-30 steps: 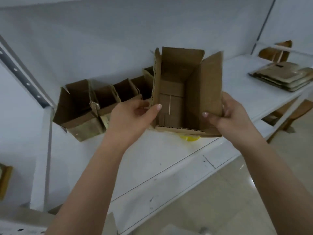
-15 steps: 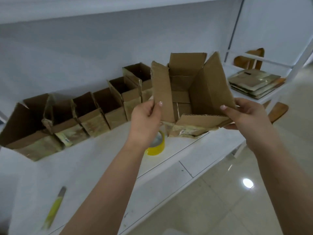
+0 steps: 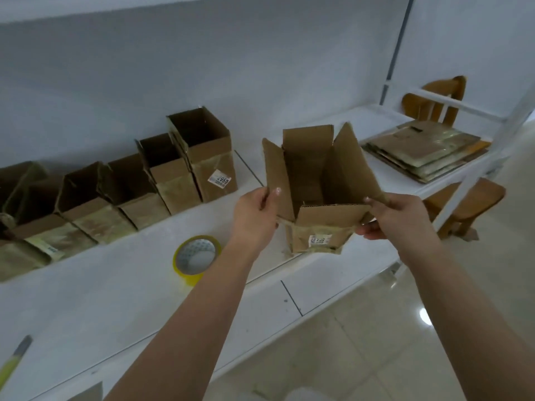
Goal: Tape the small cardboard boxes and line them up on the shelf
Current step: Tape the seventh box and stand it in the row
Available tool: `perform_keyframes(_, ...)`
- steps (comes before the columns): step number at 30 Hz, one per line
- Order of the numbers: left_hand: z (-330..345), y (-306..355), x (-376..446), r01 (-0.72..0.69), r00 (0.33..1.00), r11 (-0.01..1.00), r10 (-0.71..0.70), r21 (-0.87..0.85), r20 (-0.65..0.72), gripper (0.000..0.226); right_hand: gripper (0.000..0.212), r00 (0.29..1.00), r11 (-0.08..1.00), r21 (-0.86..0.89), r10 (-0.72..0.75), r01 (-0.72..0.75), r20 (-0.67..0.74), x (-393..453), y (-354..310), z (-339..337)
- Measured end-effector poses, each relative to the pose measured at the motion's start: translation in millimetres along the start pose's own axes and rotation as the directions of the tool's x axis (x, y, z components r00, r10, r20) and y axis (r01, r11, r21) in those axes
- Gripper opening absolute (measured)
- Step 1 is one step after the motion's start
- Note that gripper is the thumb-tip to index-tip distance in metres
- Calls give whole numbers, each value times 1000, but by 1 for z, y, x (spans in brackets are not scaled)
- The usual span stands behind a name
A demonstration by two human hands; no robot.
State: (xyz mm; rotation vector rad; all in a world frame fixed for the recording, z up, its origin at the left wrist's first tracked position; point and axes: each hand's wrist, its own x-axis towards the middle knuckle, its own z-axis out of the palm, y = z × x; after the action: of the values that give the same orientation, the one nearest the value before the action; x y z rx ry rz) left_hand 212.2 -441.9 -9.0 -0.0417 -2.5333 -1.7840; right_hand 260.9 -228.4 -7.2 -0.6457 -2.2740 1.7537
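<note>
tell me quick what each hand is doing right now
Left hand: pinching the left flap of the open cardboard box.
Right hand: gripping the box's right side, at the flap.

wooden chair point(image 3: 460, 198): right, behind the white frame | flattened cardboard stack point(image 3: 425, 153): far right of the surface | yellow-handled tool point(image 3: 13, 363): lower left edge, partly cut off | glossy tiled floor point(image 3: 376, 342): below

Bare shelf point(image 3: 254, 180) lies between the box row point(image 3: 202, 157) and the flat cardboard stack point(image 3: 425, 151); tape roll point(image 3: 197, 257) sits nearer.
</note>
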Motion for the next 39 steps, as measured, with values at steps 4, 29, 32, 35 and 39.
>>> perform_keyframes(4, 4, -7, 26, -1, 1000, 997, 1, 81, 7, 38, 21, 999, 1000, 7, -24, 24, 38, 32, 4, 12)
perform_keyframes(29, -79, -36, 186, 111, 954, 449, 203, 886, -222, 27, 23, 929, 998, 3, -58, 61, 366, 234, -63, 153)
perform_keyframes(32, -78, -36, 186, 133, 939, 491, 215, 861, -268, 25, 21, 913, 997, 8, -73, 76, 401, 242, -72, 179)
perform_keyframes(35, -79, -32, 186, 164, 936, 493, 195, 854, -292, 28, 17, 896, 997, -9, -69, 81, 439, 244, -75, 194)
perform_keyframes(39, -79, -25, 187, 183, 940, 471, 172, 863, -293, 26, 29, 881, 983, -101, -89, 153, 464, 244, -68, 193)
